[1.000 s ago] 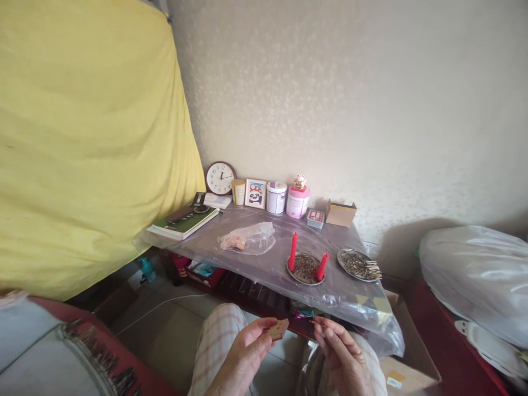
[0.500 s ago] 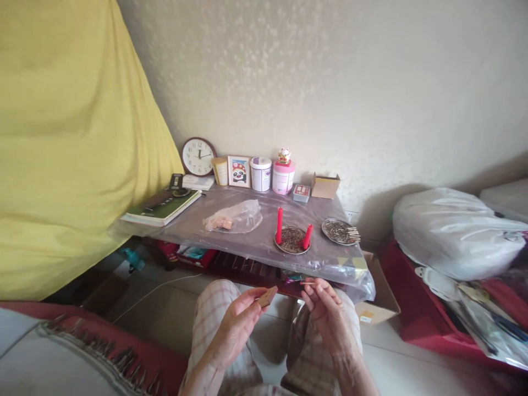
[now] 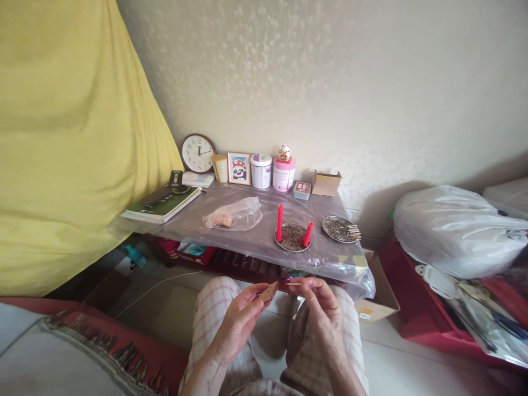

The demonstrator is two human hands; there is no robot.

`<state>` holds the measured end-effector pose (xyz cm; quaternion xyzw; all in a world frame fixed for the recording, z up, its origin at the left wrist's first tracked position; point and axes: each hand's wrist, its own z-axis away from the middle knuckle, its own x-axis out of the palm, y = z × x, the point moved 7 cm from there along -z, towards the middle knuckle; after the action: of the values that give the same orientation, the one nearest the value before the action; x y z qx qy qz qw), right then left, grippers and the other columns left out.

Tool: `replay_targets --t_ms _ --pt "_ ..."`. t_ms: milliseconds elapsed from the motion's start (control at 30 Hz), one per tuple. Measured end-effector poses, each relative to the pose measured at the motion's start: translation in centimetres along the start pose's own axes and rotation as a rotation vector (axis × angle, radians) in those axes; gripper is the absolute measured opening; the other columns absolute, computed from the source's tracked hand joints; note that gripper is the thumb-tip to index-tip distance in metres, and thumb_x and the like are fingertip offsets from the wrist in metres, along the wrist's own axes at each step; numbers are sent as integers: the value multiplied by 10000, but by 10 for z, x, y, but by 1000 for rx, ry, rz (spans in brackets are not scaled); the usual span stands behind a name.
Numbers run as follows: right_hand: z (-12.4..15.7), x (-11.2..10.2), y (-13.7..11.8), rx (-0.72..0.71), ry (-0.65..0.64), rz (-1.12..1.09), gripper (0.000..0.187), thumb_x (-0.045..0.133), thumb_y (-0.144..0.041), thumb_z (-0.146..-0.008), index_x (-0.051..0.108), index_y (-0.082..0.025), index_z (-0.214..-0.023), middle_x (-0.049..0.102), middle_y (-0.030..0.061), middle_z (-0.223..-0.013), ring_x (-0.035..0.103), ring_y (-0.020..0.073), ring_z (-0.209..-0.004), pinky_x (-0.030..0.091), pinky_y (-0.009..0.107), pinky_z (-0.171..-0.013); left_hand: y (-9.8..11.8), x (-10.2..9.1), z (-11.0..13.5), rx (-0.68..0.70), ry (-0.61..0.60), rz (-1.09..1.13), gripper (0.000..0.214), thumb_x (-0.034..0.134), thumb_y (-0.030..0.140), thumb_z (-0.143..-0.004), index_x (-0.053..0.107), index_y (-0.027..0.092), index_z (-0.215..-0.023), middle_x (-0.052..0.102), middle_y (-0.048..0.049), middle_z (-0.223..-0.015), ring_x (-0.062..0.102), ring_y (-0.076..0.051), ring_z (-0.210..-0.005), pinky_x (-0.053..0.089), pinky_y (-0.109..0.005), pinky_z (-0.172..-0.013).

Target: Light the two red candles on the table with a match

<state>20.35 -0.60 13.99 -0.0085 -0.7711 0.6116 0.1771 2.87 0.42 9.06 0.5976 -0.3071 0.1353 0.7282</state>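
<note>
My left hand is closed on a small brown matchbox, held above my lap. Between the fingertips of my right hand a thin matchstick is pinched, its tip pointing left at the matchbox with a small gap between them. Beyond my hands, on the low table, two red candles stand on a metal plate: a taller upright candle and a shorter, slightly tilted candle. To their right lies another plate covered with dark bits, with several pale sticks at its edge.
Plastic film covers the table. On it are a crumpled plastic bag, a green book, a clock, a picture frame, tubs and a small carton. A cardboard box and a red bin stand right.
My right hand has moved left, bringing the matchstick close to the matchbox. My left hand has stayed nearly in place. The things on the table have not moved.
</note>
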Motion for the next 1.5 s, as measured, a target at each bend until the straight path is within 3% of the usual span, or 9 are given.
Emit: replay_targets --t_ms 67,233,400,800,1500 --pt "5 5 -5 -133 -45 156 67 686 -311 -895 714 -268 -938 790 15 -925 756 178 -861 602 264 -823 0 3 -1 5 -12 0 359 771 395 -792 740 208 -1097 736 -109 -1187 591 -294 -1171 396 -411 -1051" --pt "15 19 -18 -498 -150 552 188 573 -185 -940 694 -293 -1034 789 15 -963 766 175 -873 622 254 -817 -2 3 -4 21 31 -18 358 813 384 -746 751 209 -1052 755 -98 -1115 613 -279 -1104 409 -397 -1016" --pt "17 23 -23 -645 -179 684 226 560 -139 -932 663 -274 -1081 787 27 -986 771 181 -883 635 246 -798 -2 2 -6 19 90 -56 340 839 386 -714 766 210 -996 772 -103 -1082 634 -287 -1070 425 -402 -991" --pt "16 24 -20 -701 -209 744 215 539 -126 -934 645 -255 -1069 780 23 -968 765 152 -883 614 194 -811 -3 -1 -7 28 110 -67 400 877 406 -659 778 204 -989 784 -139 -1097 643 -325 -1093 426 -430 -1004" --pt "13 28 -18 -652 -254 704 244 556 -130 -933 671 -241 -1117 777 44 -1003 763 187 -895 639 252 -801 1 -2 -8 46 110 -70 305 835 390 -710 778 218 -956 780 -103 -1055 640 -302 -1070 428 -430 -998"
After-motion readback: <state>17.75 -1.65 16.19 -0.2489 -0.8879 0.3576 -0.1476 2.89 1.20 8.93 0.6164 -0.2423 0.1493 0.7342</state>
